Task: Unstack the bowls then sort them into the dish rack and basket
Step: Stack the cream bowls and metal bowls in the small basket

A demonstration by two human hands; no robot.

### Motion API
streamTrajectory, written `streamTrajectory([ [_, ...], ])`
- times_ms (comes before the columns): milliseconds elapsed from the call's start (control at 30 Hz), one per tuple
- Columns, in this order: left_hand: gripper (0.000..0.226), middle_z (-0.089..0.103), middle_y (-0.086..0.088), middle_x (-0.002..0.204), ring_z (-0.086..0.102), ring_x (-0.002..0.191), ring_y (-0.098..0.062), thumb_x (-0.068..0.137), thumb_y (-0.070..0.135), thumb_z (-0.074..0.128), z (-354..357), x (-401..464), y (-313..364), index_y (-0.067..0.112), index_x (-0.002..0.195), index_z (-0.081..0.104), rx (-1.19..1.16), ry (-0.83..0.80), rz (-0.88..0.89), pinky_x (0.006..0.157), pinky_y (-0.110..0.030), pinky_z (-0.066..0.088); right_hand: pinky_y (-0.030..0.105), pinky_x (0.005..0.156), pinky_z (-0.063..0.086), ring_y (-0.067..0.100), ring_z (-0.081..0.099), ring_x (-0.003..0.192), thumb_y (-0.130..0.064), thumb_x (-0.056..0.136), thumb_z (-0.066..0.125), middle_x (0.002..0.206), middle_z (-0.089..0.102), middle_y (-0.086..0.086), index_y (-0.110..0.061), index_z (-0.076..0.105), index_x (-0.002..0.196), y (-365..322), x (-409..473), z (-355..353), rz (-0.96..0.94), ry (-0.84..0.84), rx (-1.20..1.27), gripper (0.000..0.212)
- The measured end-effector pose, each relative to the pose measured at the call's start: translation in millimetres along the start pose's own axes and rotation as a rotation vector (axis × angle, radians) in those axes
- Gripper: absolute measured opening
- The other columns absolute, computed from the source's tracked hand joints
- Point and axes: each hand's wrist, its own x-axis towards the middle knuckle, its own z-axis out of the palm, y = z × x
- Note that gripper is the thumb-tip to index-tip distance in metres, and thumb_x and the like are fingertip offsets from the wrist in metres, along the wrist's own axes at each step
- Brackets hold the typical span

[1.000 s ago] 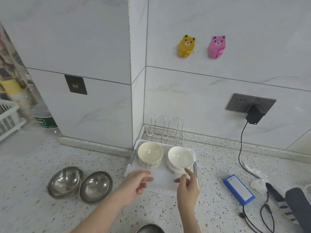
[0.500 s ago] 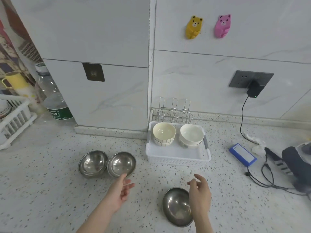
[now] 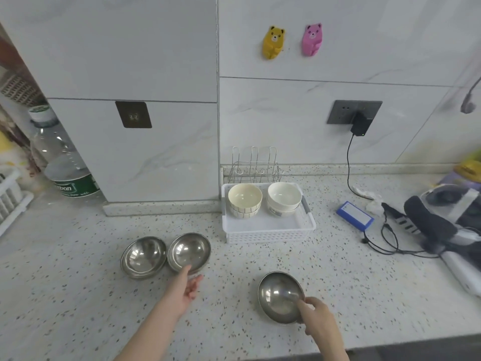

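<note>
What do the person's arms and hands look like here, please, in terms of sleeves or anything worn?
Both forearms are bare, with no sleeves in view. The left hand and the right hand wear no gloves, and no rings, watch or bracelets are visible.

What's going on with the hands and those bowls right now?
Left hand open, touching a steel bowl. Right hand gripping the near steel bowl. White bowls in basket. Wire rack unobstructed.

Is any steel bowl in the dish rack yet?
No: the wire dish rack stands bare, and all three steel bowls sit on the counter.
</note>
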Motion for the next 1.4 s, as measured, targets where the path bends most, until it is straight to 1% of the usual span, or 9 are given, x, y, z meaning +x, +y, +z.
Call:
streamTrajectory([
  [67,0.035,0.068,-0.02,0.102,0.045,0.054,-0.013,0.099,0.023,0.052,-1,3,1,0.008,0.13,0.049,0.029,0.015,-0.011,0.029,-0.016,0.032,0.031,0.067,0.054,0.016,0.064,0.058,-0.041,0.088,0.057,0.072,0.075,0.0,-0.022,0.059,0.113,2,-2,2,0.015,-0.015,0.018,0.032],
  [200,0.025,0.068,-0.02,0.101,0.045,0.054,-0.013,0.099,0.016,0.052,-3,9,2,0.003,0.12,0.054,0.058,0.034,-0.017,0.029,-0.016,0.032,0.03,0.062,0.052,0.016,0.059,0.052,-0.021,0.086,0.057,0.068,0.073,0.001,-0.019,0.063,0.111,3,-3,6,0.018,0.015,0.109,0.025],
  [433,0.022,0.068,-0.027,0.107,0.036,0.051,-0.011,0.097,0.008,0.051,-2,3,3,0.0,0.117,0.057,0.086,0.034,0.055,0.029,-0.015,0.028,0.026,0.049,0.04,0.014,0.046,0.047,-0.009,0.083,0.058,0.059,0.072,0.005,-0.014,0.072,0.094,-4,-1,3,-0.009,-0.008,0.315,0.018],
  [667,0.026,0.073,-0.023,0.091,0.038,0.038,-0.006,0.095,0.016,0.057,6,-17,8,0.005,0.119,0.058,0.137,-0.075,0.187,0.031,-0.016,0.027,0.026,0.056,0.039,0.0,0.054,0.045,-0.008,0.084,0.061,0.067,0.072,0.005,-0.008,0.071,0.099,-29,5,-15,-0.094,0.044,0.45,0.019],
  [833,0.035,0.076,-0.02,0.084,0.037,0.044,-0.009,0.093,0.019,0.063,28,-37,23,0.009,0.126,0.057,0.347,-0.153,0.282,0.033,-0.017,0.026,0.029,0.065,0.045,0.009,0.072,0.077,-0.012,0.084,0.063,0.069,0.075,0.002,-0.033,0.05,0.136,-59,14,-32,-0.219,0.122,0.514,0.058],
  [1000,0.069,0.076,-0.018,0.081,0.047,0.035,-0.003,0.091,0.014,0.066,56,-51,35,0.03,0.148,0.032,0.511,-0.141,0.446,0.036,-0.019,0.028,0.03,0.063,0.049,0.032,0.07,0.089,-0.016,0.083,0.061,0.066,0.075,-0.001,-0.037,0.038,0.145,-80,24,-50,-0.257,0.154,0.535,0.069],
  [1167,0.071,0.077,-0.016,0.08,0.047,0.034,-0.001,0.09,0.018,0.068,77,-50,45,0.036,0.148,0.03,0.544,-0.17,0.477,0.039,-0.021,0.03,0.035,0.07,0.051,0.014,0.072,0.078,-0.016,0.082,0.061,0.065,0.074,-0.004,-0.035,0.046,0.141,-93,42,-68,-0.289,0.176,0.52,0.065],
  [1300,0.06,0.077,-0.018,0.081,0.036,0.039,-0.008,0.092,0.022,0.065,90,-42,51,0.037,0.144,0.037,0.491,-0.228,0.419,0.037,-0.019,0.028,0.03,0.059,0.046,0.003,0.067,0.058,-0.019,0.08,0.061,0.064,0.074,-0.002,-0.033,0.053,0.136,-102,60,-88,-0.304,0.149,0.436,0.058],
  [1400,0.055,0.076,-0.017,0.081,0.053,0.06,-0.018,0.092,0.016,0.061,99,-37,56,0.033,0.141,0.044,0.416,-0.236,0.382,0.034,-0.018,0.026,0.029,0.056,0.041,0.013,0.059,0.057,-0.021,0.08,0.057,0.06,0.072,0.004,-0.029,0.061,0.126,-116,74,-105,-0.317,0.128,0.319,0.046],
])
